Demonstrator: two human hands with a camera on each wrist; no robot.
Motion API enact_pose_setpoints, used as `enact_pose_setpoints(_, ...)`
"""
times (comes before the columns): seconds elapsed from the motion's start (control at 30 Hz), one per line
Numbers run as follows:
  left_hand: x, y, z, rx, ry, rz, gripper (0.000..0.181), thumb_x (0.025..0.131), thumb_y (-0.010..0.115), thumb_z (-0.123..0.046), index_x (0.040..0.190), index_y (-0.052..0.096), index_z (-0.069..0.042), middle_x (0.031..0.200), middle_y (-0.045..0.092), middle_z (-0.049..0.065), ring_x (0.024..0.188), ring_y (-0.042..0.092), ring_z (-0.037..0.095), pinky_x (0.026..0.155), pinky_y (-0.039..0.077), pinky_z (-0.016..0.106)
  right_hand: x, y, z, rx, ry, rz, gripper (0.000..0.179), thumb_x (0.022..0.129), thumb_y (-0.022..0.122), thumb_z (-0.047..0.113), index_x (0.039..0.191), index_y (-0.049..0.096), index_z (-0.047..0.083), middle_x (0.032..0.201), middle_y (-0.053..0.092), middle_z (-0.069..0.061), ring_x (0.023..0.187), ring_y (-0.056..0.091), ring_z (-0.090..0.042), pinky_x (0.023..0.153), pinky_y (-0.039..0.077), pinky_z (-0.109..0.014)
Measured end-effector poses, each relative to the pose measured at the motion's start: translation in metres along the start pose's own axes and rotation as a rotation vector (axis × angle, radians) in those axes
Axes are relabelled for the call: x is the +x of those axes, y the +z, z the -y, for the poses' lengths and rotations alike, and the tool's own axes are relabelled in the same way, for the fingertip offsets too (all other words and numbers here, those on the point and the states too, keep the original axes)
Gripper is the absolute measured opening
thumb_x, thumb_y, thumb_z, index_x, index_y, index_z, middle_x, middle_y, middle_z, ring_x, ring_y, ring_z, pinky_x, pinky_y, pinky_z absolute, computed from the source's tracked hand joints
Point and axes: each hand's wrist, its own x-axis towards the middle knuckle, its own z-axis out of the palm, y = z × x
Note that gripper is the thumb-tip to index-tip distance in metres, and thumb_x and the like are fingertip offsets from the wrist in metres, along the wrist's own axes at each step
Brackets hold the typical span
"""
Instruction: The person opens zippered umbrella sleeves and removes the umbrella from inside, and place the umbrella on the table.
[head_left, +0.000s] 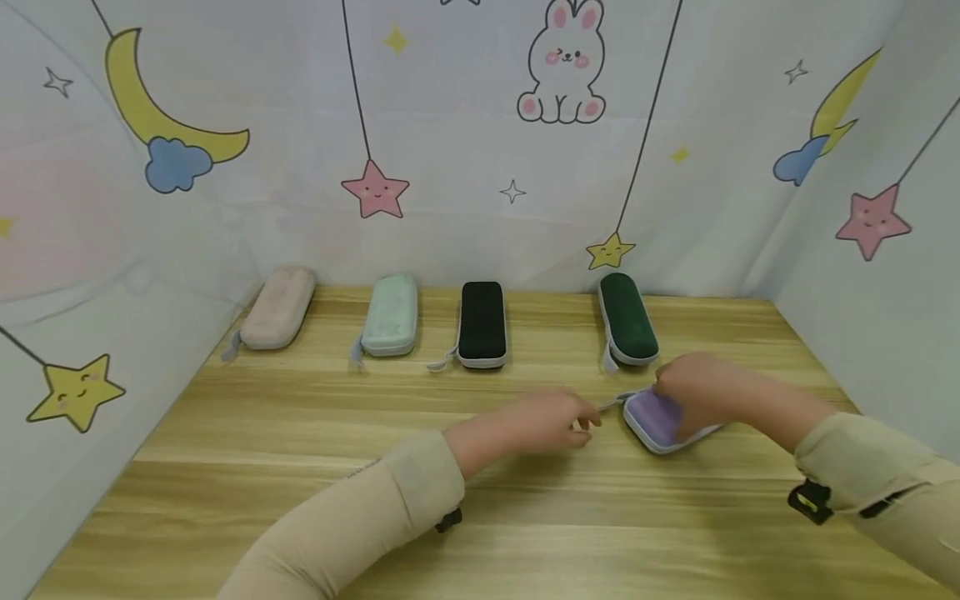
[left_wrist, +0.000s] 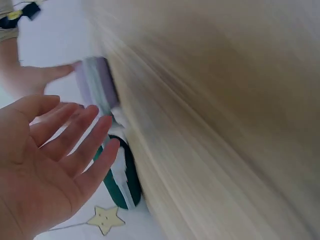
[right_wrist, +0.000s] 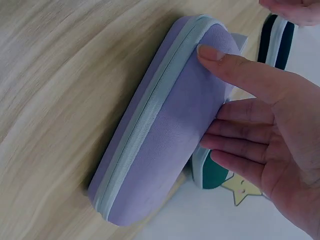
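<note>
A purple zippered case [head_left: 651,421] with a pale zip band lies on the table at the right. My right hand [head_left: 705,390] holds it from above, and in the right wrist view the thumb [right_wrist: 212,54] presses its upper face while the other fingers lie along its far side. The case's small strap [head_left: 617,401] points left. Close to that strap is my left hand [head_left: 546,419], its fingers relaxed and nothing between them. The left wrist view shows the left palm [left_wrist: 45,165] turned up with the fingers spread.
Behind stands a row of similar cases: beige [head_left: 279,307], mint [head_left: 391,315], black [head_left: 482,323] and dark green [head_left: 628,321], each with a strap. The wood-grain table [head_left: 525,533] ends at a white printed curtain [head_left: 480,233] at the back and sides.
</note>
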Motion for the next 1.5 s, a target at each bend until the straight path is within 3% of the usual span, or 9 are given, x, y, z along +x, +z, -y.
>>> enact_pose_setpoints(0.07,0.001,0.000,-0.002,-0.108,0.021,0.018,0.029,0.099,0.057,-0.022,0.127,0.065,-0.015,0.112,0.066,-0.007,0.103,0.059,0.004,0.085,0.045,0.020,0.004,-0.001,0.005,-0.002,-0.002,0.000,0.037,0.061,0.087,0.035,0.079,0.065,0.012,0.072,0.048,0.009,0.062,0.047,-0.010,0.056,0.043,-0.031)
enact_pose_setpoints(0.13,0.002,0.000,-0.004,-0.145,0.023,0.021,0.029,0.100,0.056,-0.021,0.127,0.066,-0.015,0.112,0.067,-0.008,0.102,0.059,0.004,0.085,0.045,0.019,0.007,-0.003,0.011,-0.012,-0.002,0.003,0.037,0.061,0.087,0.036,0.079,0.065,0.012,0.071,0.048,0.009,0.061,0.047,-0.011,0.056,0.043,-0.031)
enact_pose_setpoints(0.37,0.004,0.002,0.004,-0.063,-0.102,-0.001,0.030,0.098,0.059,-0.019,0.127,0.066,-0.015,0.121,0.066,-0.005,0.110,0.060,0.008,0.089,0.047,0.025,0.022,-0.011,0.031,-0.084,-0.012,0.041,0.040,0.060,0.087,0.041,0.072,0.060,0.014,0.068,0.049,0.008,0.060,0.046,-0.012,0.055,0.043,-0.032)
enact_pose_setpoints(0.47,0.005,0.004,0.010,-0.053,-0.132,-0.006,0.027,0.097,0.059,-0.017,0.122,0.069,-0.015,0.117,0.067,-0.005,0.101,0.061,0.008,0.084,0.049,0.026,0.028,-0.014,0.040,-0.128,-0.029,0.045,0.041,0.060,0.087,0.043,0.068,0.058,0.015,0.067,0.048,0.008,0.058,0.045,-0.011,0.055,0.043,-0.032)
enact_pose_setpoints(0.63,0.011,0.009,0.021,-0.048,-0.152,-0.007,0.018,0.095,0.059,-0.014,0.106,0.074,-0.014,0.099,0.068,-0.005,0.078,0.055,0.008,0.071,0.047,0.025,0.037,-0.019,0.053,-0.135,-0.048,0.056,0.040,0.062,0.085,0.045,0.068,0.060,0.015,0.068,0.049,0.007,0.059,0.045,-0.011,0.054,0.043,-0.032)
enact_pose_setpoints(1.07,0.022,0.011,0.031,-0.054,-0.166,0.034,0.011,0.093,0.062,-0.011,0.093,0.073,-0.010,0.078,0.060,-0.006,0.065,0.046,0.008,0.063,0.040,0.020,0.041,-0.024,0.066,-0.093,-0.090,-0.005,0.039,0.064,0.083,0.049,0.071,0.063,0.016,0.069,0.050,0.010,0.058,0.046,-0.009,0.056,0.044,-0.030)
enact_pose_setpoints(1.23,0.019,0.012,0.035,-0.051,-0.184,0.057,0.023,0.095,0.057,-0.014,0.072,0.056,-0.012,0.064,0.045,-0.005,0.057,0.039,0.009,0.055,0.032,0.023,0.040,-0.022,0.061,-0.049,-0.122,-0.008,0.039,0.066,0.084,0.045,0.085,0.071,0.014,0.074,0.056,0.009,0.064,0.050,-0.009,0.058,0.045,-0.030)
enact_pose_setpoints(1.4,0.012,0.012,0.036,0.032,-0.197,0.070,0.020,0.101,0.050,-0.021,0.089,0.064,-0.014,0.079,0.058,-0.003,0.070,0.052,0.011,0.066,0.045,0.028,0.035,-0.016,0.051,-0.004,-0.177,-0.005,0.060,0.070,0.086,0.034,0.124,0.068,0.015,0.095,0.065,0.002,0.083,0.059,-0.014,0.070,0.049,-0.032)
enact_pose_setpoints(1.5,0.007,0.012,0.037,0.088,-0.196,0.082,0.020,0.103,0.049,-0.024,0.097,0.065,-0.014,0.088,0.063,-0.001,0.077,0.057,0.013,0.072,0.050,0.034,0.032,-0.012,0.049,-0.008,-0.192,-0.013,0.069,0.073,0.086,0.035,0.135,0.060,0.021,0.101,0.065,0.000,0.086,0.059,-0.016,0.072,0.050,-0.034)
